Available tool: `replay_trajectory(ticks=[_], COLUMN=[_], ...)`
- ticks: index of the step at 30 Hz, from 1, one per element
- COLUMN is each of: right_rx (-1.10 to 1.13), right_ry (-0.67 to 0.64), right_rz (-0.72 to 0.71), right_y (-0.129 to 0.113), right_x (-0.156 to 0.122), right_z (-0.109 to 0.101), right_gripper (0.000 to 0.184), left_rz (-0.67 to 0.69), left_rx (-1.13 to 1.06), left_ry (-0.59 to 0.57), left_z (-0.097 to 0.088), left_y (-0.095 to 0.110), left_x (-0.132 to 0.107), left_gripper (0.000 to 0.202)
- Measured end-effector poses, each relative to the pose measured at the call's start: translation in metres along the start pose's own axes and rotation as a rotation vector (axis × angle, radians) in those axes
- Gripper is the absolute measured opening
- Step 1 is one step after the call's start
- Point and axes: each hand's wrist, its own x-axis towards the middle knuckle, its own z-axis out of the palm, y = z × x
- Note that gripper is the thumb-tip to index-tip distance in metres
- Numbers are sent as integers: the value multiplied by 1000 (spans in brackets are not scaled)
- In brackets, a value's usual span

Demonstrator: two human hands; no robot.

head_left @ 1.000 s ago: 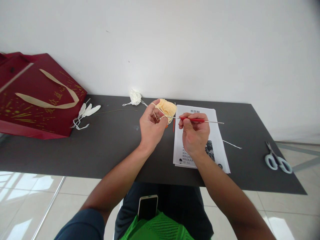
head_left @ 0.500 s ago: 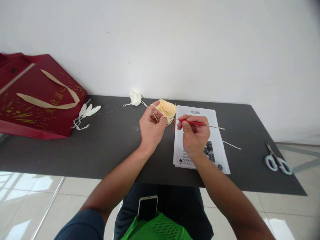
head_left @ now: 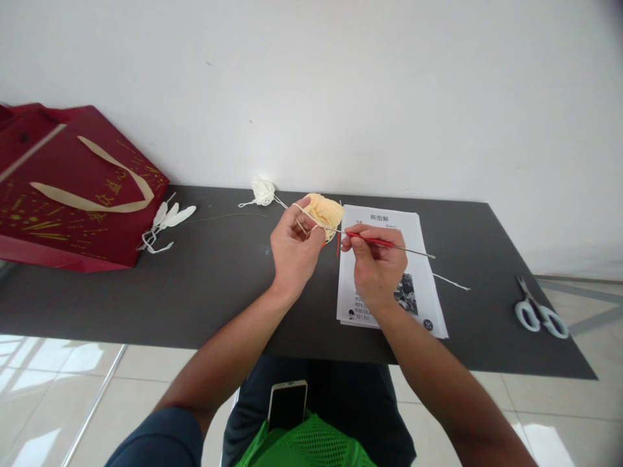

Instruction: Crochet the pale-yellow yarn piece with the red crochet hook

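Note:
My left hand point(head_left: 293, 250) is closed around a pale yellow crochet piece point(head_left: 325, 211), with a strand of yarn looped over its raised forefinger. My right hand point(head_left: 377, 264) pinches a crochet hook point(head_left: 384, 244) with a red grip and a thin metal shaft; the hook's tip is at the edge of the yellow piece. Both hands are raised a little above the dark table point(head_left: 219, 285), the right one over a printed sheet point(head_left: 384, 272).
A small ball of white yarn point(head_left: 263, 191) lies at the back of the table. White crocheted pieces point(head_left: 168, 220) rest beside a dark red gift bag point(head_left: 68, 188) at the left. Scissors point(head_left: 538, 311) lie at the right. A phone point(head_left: 287, 403) sits on my lap.
My right hand has shifted slightly left and tilted, so the hook's back end points lower. The left hand holds almost still.

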Motion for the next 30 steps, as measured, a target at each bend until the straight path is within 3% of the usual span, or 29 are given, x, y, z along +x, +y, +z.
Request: replay_trajectory(ticks=[9, 15, 19, 24, 30], right_rx=[-135, -279, -335, -336, -101], right_ry=[-56, -212, -284, -293, -194], right_rz=[-150, -441, -522, -469, -174], right_y=[7, 14, 15, 13, 17], right_x=[-8, -5, -3, -3, 0], right_z=[-4, -10, -13, -13, -9], right_gripper=[12, 30, 43, 42, 26], left_rz=[-58, -191, -300, -388, -418], left_rx=[-7, -178, -309, -387, -370], left_ry=[83, 110, 63, -33, -84], left_z=[1, 4, 2, -4, -7], left_y=[-4, 3, 10, 11, 11], left_x=[2, 3, 6, 10, 13], left_gripper=[49, 53, 53, 55, 61])
